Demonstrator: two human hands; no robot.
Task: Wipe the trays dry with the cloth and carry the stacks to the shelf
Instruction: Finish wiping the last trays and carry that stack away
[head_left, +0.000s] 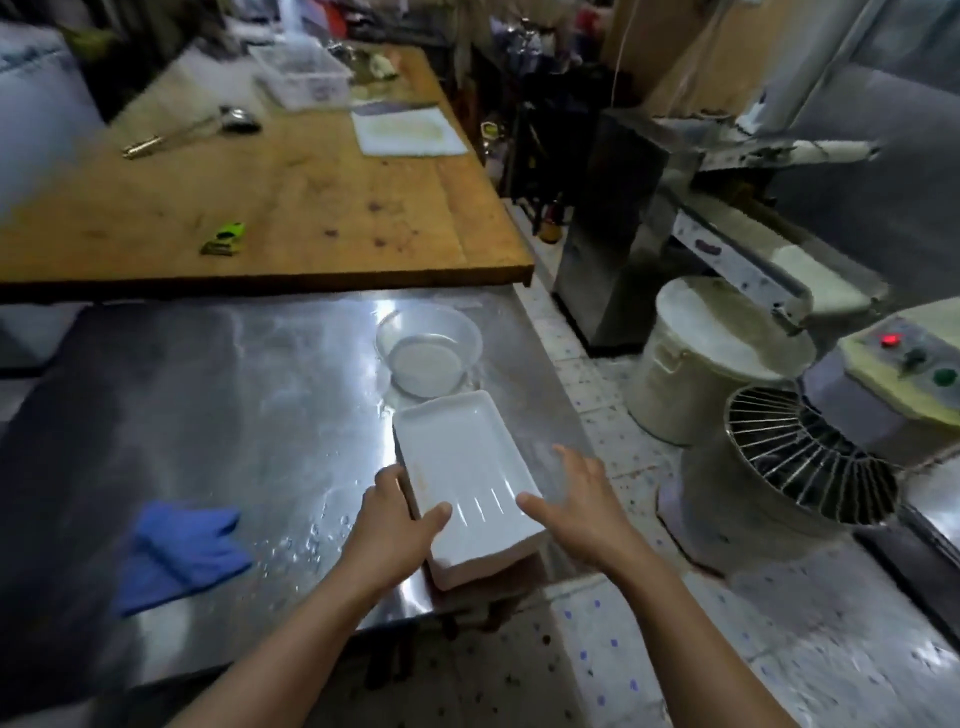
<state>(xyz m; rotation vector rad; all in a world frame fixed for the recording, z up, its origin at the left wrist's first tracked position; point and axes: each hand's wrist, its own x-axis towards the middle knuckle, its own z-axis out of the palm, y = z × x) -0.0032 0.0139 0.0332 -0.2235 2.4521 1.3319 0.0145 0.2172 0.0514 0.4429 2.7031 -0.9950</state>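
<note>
- Far left on the steel counter (218, 395): the blue cloth (179, 553) lies crumpled, nobody's hand on it. There are water droplets on the metal just right of it, so that counter's far from dry.
- Up behind, the wooden table (291, 197) has a ladle (208, 130), a little green thing (226, 240), a clear plastic bin (304, 78) and a white cutting board (410, 132). None of it looks tied to the job.
- Moving right, the person's left hand (397, 525) grips the near-left edge of the tray stack (467, 483), thumb hooked over the rim and fingers down the side.
- The stack sits at the counter's right front corner, slightly overhanging the edge. The top tray is white with ribs in the bottom; at least one more is under it, but the exact count is too hard to tell.
- Just behind the stack is a round metal basin (428, 351), almost touching it.
- The right hand (571, 506) is spread wide with fingers straight, at the stack's right side, holding nothing so far. Whether it's touching is too blurry to call.
- Best guess on progress: with the cloth set down and both hands closing on the stack, the wiping for this batch looks done and the lift is about to start. Carrying to the shelf is all still ahead, and no shelf is in sight.
</note>
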